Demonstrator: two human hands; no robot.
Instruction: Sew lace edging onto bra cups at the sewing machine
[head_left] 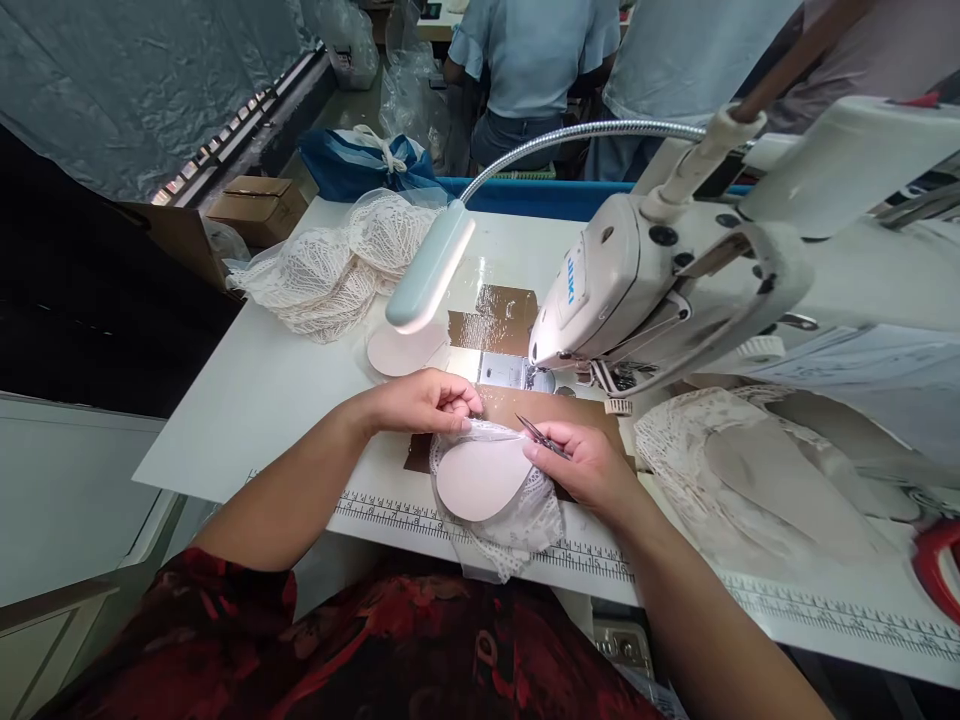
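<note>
A lace bra cup (pixel 484 478) with a smooth pale pad hangs between my hands, over the table's front edge. My left hand (pixel 431 402) is closed, thumb and fingers pinching the cup's upper lace edge at its left end. At the other end of that edge, my right hand (pixel 581 460) grips the lace between thumb and fingers. The same hand also holds small dark thread snips (pixel 541 436), their points aimed up and left. Just beyond my hands is the sewing machine (pixel 592 290), its needle area partly hidden behind its head.
Stacked lace cups (pixel 322 270) lie at the back left, and another pale cup (pixel 405 350) sits under the lamp (pixel 433 268). More lace pieces (pixel 750 470) are heaped at right, near a red-handled object (pixel 937 565). A printed ruler (pixel 390 513) runs along the front edge. People sit beyond.
</note>
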